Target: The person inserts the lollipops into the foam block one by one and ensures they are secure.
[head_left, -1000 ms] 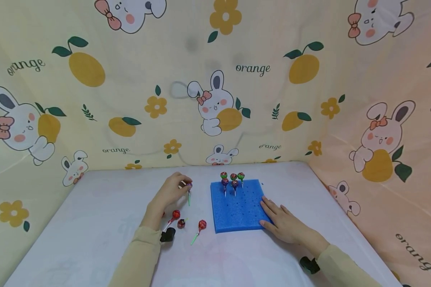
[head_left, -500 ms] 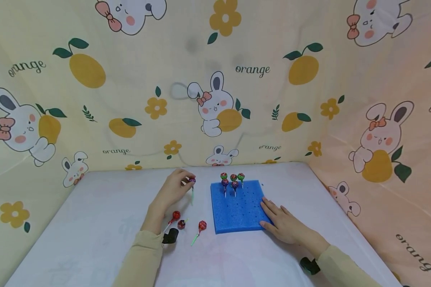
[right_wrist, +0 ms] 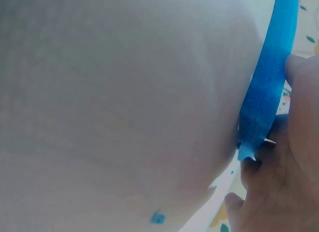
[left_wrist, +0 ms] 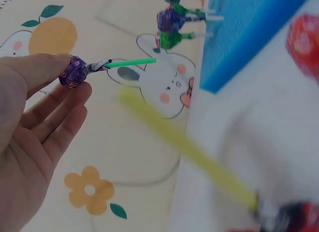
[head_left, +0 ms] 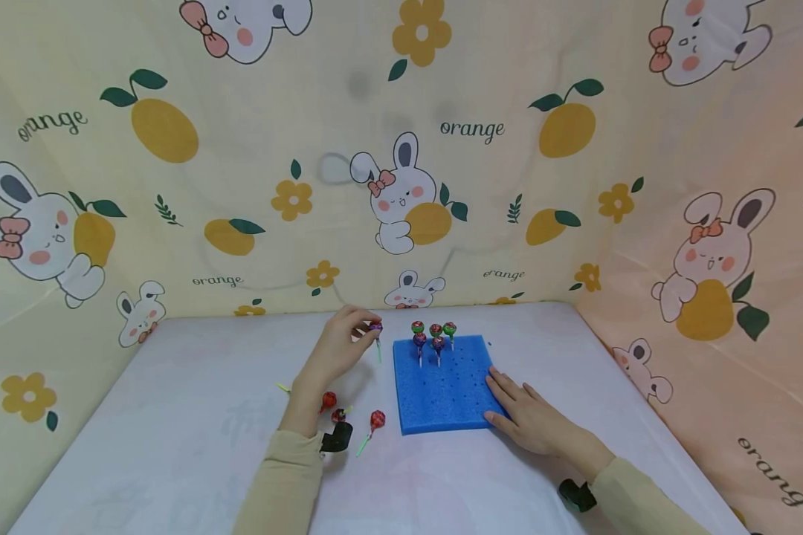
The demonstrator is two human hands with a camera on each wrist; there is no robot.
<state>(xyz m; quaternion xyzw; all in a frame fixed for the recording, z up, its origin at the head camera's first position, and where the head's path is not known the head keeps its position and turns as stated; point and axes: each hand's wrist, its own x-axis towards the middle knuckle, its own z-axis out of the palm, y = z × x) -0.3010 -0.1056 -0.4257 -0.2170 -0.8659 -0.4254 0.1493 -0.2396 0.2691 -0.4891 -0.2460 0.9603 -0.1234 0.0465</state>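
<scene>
My left hand (head_left: pixel 340 342) pinches a purple-wrapped lollipop (left_wrist: pixel 75 72) by its head between thumb and fingers. Its green stick (left_wrist: pixel 130 63) points down in the head view, short of the left edge of a blue foam block (head_left: pixel 435 401). Several lollipops stand upright in the block's far left part, with red-and-green heads (head_left: pixel 449 328) behind and purple heads (head_left: pixel 419 339) in front. My right hand (head_left: pixel 531 416) lies with its fingers extended over the block's right edge.
A red lollipop (head_left: pixel 378 420) with a green stick lies left of the block. More loose lollipops, one red (head_left: pixel 329 402) and one dark red (head_left: pixel 338 415), lie near my left wrist, partly covered. A patterned cloth (head_left: pixel 348 245) hangs behind the white table (head_left: pixel 174 416).
My left hand has carried the purple lollipop right and slightly away from me, closer to the block. A yellow stick now shows left of my left wrist. My right hand stays put.
</scene>
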